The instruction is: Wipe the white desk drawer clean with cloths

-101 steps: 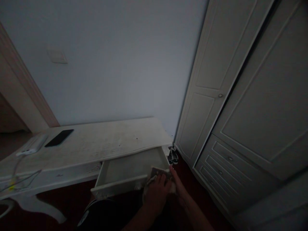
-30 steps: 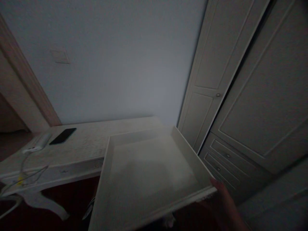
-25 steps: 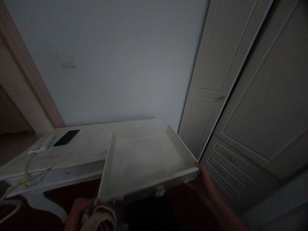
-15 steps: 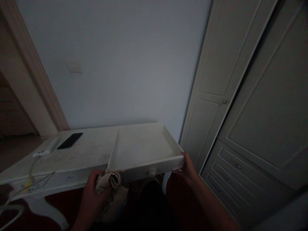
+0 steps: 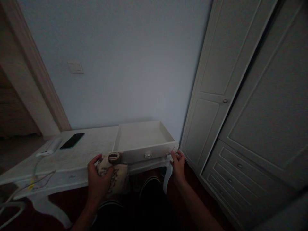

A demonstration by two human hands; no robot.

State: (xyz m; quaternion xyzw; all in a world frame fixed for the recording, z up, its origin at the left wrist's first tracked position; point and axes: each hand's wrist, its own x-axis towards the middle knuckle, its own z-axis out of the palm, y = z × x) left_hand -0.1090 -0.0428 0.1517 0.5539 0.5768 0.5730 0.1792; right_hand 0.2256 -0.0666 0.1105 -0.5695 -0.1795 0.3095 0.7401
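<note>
A white drawer point(image 5: 144, 135), with nothing inside it, rests on top of the white table point(image 5: 91, 141), its front and round knob point(image 5: 148, 155) facing me. My left hand point(image 5: 99, 175) is closed around a beige cloth point(image 5: 117, 178) with a brown pattern, rolled at its top and hanging down in front of the table. The roll lies against the drawer's left front corner. At the right front corner of the drawer, my right hand point(image 5: 178, 162) has its fingers bent round a small stringy, light-coloured thing point(image 5: 173, 150), too dim to name.
A dark phone point(image 5: 72, 141) and a white power strip point(image 5: 49, 147) lie on the table's left part. Cables point(image 5: 33, 183) hang over its front left. A tall wardrobe point(image 5: 209, 96) with lower drawers stands to the right. A light switch point(image 5: 75, 67) is on the wall.
The drawer has moved back and slightly left, further onto the table. Both hands have moved up with it. My right hand has shifted from gripping the drawer's corner to its front face.
</note>
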